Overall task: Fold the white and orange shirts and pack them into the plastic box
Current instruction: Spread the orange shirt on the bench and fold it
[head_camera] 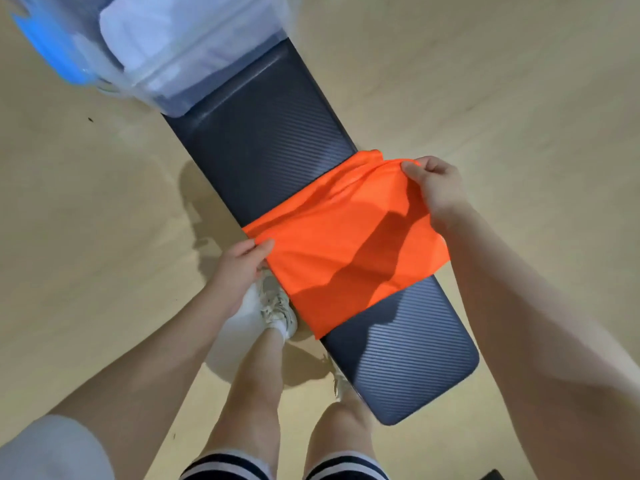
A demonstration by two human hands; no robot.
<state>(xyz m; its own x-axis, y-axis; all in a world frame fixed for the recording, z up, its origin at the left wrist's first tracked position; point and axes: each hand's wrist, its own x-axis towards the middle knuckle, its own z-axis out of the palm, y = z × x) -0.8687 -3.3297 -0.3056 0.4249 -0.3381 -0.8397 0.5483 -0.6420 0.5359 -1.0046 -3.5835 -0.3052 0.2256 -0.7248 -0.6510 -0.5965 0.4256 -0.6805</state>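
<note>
Nearest the camera: 2 bare legs in dark shorts with white stripes at the hem, and a white sneaker (277, 306) on the tan floor (86, 237) at the left edge of the worktop.

Both forearms extend forward from the lower corners of the view. The left hand (239, 268) is at the near-left edge of the worktop, thumb on top and fingers curled under, pinching the left corner of the orange shirt (339, 244). The right hand (436, 188) is further forward on the right side, raised slightly, fingers curled and thumb pressed down, gripping the shirt's far-right corner. Fabric bunches into folds at that grip.

The orange shirt lies across the middle of the dark ribbed worktop (263, 133), stretched between the 2 hands, its near edge draped toward the worktop's left side.

Far end: the clear plastic box (166, 77) stands on the worktop, blurred. The white shirt (145, 32) is inside it. A blue item (52, 46) sits at the box's left; I cannot tell what it is
</note>
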